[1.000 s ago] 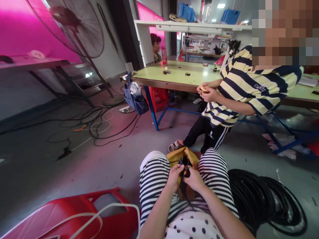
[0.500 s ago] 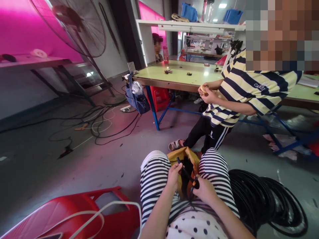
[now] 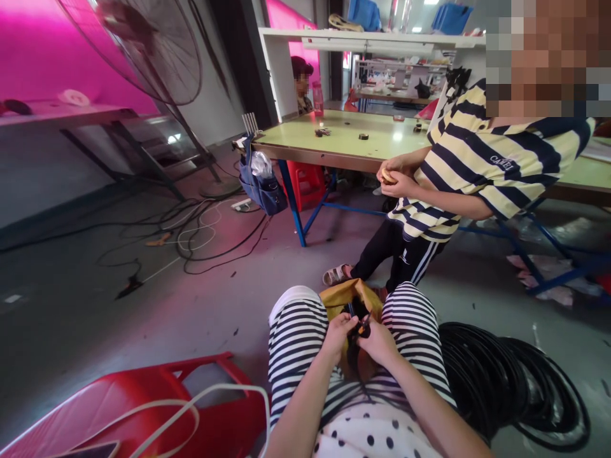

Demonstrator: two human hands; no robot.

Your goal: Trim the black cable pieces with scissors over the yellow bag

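Note:
My left hand (image 3: 337,333) and my right hand (image 3: 377,340) meet between my knees, both pinched on a thin black cable (image 3: 353,316). A small orange-tipped tool or part (image 3: 365,328) shows at my right fingers. Under the hands, between my striped trouser legs, sits an open yellow bag (image 3: 344,295) with dark contents.
A big coil of black cable (image 3: 506,381) lies on the floor at my right. A red plastic stool (image 3: 143,413) with a white cord lies at the lower left. A person in a striped shirt (image 3: 482,172) sits ahead by a green table (image 3: 344,143). Loose wires (image 3: 191,235) and a standing fan (image 3: 143,51) are on the left.
Half a second ago my hands were apart with the black cable stretched between them. They have now come together again over the bag.

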